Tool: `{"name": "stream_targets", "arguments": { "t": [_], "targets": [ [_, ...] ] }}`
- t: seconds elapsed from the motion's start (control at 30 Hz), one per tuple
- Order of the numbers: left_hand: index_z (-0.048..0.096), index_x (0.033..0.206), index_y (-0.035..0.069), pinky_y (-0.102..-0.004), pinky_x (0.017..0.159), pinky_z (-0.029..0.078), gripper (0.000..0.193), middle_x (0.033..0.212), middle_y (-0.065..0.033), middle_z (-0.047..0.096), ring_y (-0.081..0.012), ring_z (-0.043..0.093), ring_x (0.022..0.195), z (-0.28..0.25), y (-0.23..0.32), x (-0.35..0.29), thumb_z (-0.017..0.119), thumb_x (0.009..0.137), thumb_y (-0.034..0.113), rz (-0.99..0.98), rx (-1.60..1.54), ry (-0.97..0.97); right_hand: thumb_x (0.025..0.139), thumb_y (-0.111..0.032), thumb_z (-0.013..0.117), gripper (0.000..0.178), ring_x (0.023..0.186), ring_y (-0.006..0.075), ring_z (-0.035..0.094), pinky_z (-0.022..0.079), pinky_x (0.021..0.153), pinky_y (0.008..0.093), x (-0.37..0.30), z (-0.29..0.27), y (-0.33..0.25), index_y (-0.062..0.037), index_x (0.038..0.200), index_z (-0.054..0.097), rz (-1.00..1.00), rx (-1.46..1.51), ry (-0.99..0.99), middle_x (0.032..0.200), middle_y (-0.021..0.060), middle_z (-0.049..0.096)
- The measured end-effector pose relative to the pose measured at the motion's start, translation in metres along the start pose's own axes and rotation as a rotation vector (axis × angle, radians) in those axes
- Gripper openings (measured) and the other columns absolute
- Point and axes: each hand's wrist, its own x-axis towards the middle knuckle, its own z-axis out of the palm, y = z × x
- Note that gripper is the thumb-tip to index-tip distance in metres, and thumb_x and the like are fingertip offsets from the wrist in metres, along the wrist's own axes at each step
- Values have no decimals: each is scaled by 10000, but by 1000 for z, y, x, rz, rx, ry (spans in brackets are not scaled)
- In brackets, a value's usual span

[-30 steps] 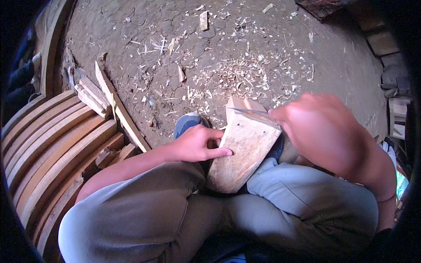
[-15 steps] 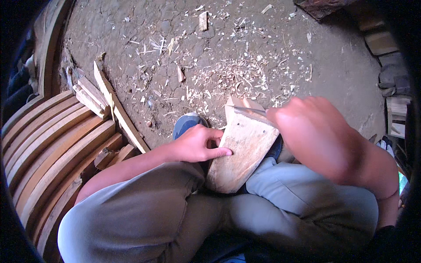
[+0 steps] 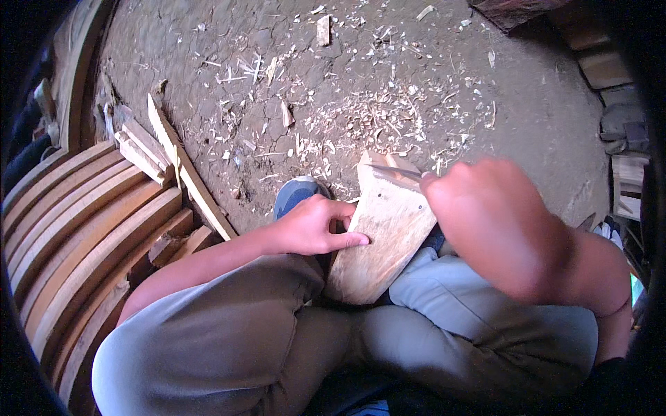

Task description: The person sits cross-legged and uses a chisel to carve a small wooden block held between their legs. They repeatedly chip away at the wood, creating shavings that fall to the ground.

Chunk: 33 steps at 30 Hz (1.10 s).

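Observation:
Between my knees stands a tapered block of pale wood (image 3: pixel 380 236), with two small dark dots near its upper edge and a rounded lower end. My left hand (image 3: pixel 320 226) grips its left edge, thumb on the front face and fingers behind. A knife with a thin blade (image 3: pixel 394 170) lies across the upper edge of the wood, pointing left. My right hand (image 3: pixel 489 218) is closed round its handle, which is hidden in the fist. Part of the blade rests at the notched top of the block.
Curved wooden boards (image 3: pixel 97 229) are stacked at my left, with a long split stick (image 3: pixel 187 170) and short offcuts (image 3: pixel 144 154) beside them. Wood shavings (image 3: pixel 381 114) litter the earth floor (image 3: pixel 208 35) ahead. More timber (image 3: pixel 603 67) lines the right side.
The right hand and knife have shifted slightly along the upper edge of the wood, and the blade's angle differs a little. My left hand keeps the same grip.

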Motion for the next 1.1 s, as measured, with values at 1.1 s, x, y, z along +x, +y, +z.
{"name": "stream_targets", "arguments": {
  "t": [1.1],
  "targets": [
    [750, 936, 50, -429, 665, 522, 473, 757, -110, 715, -277, 698, 693, 3, -15, 5, 749, 908, 522, 65, 15, 23, 920, -129, 646, 169, 835, 351, 684, 528, 765, 456, 42, -54, -58, -86, 997, 790, 347, -343, -238, 816, 166, 707]
  ]
}}
